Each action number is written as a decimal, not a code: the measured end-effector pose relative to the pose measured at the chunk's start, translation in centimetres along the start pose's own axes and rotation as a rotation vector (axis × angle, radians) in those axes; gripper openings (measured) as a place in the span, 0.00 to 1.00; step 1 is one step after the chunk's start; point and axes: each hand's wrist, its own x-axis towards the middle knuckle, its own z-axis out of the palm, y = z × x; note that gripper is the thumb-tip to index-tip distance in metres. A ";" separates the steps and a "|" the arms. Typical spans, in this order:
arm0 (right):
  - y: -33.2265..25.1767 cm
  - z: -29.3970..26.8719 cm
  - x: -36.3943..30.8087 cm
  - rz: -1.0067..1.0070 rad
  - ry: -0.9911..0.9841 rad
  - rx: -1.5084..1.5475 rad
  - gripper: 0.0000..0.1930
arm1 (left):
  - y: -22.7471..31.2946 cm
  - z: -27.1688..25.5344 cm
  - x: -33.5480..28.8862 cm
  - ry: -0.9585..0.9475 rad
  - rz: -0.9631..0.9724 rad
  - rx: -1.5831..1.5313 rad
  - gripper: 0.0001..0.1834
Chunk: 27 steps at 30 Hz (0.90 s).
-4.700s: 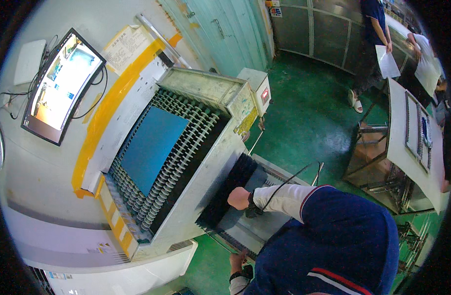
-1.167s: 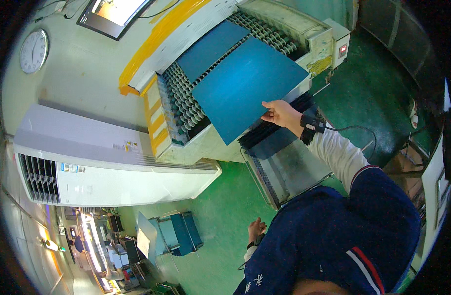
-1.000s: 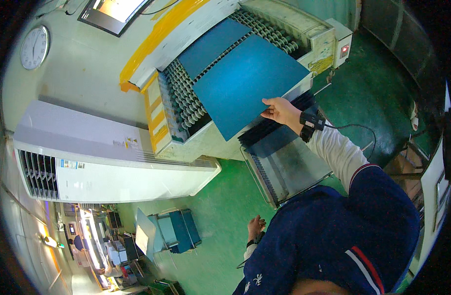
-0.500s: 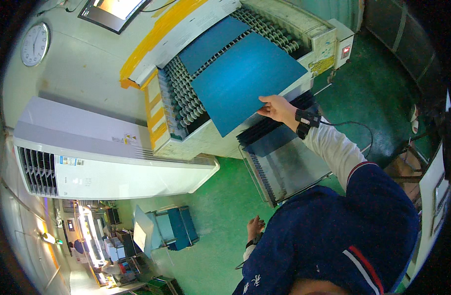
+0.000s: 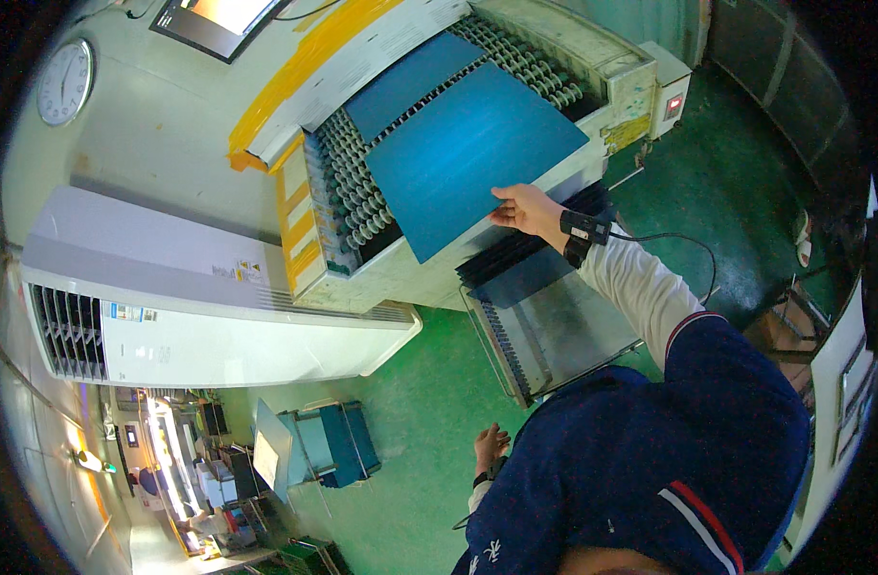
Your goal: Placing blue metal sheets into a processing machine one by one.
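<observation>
A flat blue panel (image 5: pixel 472 158) lies tilted across the rollers at the machine's outlet, its near edge overhanging the front. My right hand (image 5: pixel 527 211) is closed on that near edge, thumb on top; the fingers underneath are partly hidden. Behind it, a second blue panel (image 5: pixel 415 84) rests on the rollers, partly under the machine's hood. Low beside my body hangs my left hand (image 5: pixel 490 447), fingers loosely bent and apart, nothing seen in it. Below my right hand stands a slotted rack (image 5: pixel 501 350) with dark panels upright in it.
The roller conveyor (image 5: pixel 348 182) has a yellow-striped side wall. A tall white air conditioner (image 5: pixel 218 331) stands left of it. A cart with blue panels (image 5: pixel 348 443) stands on the green floor at lower left. A cable (image 5: pixel 688 240) trails from my right wrist band.
The near blue panel and my right hand have shifted slightly left together. My right hand keeps its hold on the edge. The view has moved a little too.
</observation>
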 end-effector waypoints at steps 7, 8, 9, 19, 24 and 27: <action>-0.2 -0.5 0.7 0.008 0.003 -0.063 0.13 | 1.3 2.0 -2.2 0.089 0.009 0.160 0.17; -0.3 -0.6 0.8 0.008 0.012 -0.063 0.12 | 1.6 2.4 -2.5 0.093 0.020 0.192 0.17; -0.2 -0.4 0.9 0.009 0.002 -0.061 0.13 | 1.4 2.1 -2.5 0.099 0.012 0.187 0.16; -0.3 -0.4 1.6 -0.001 -0.040 -0.073 0.13 | 2.0 2.7 -3.4 0.116 0.067 0.270 0.17; -0.6 -0.6 2.2 0.022 -0.059 -0.115 0.15 | 1.4 2.2 -2.3 0.085 0.040 0.194 0.14; -0.7 -1.3 1.6 0.044 -0.132 -0.238 0.18 | 1.0 2.3 -2.5 0.078 0.062 0.155 0.13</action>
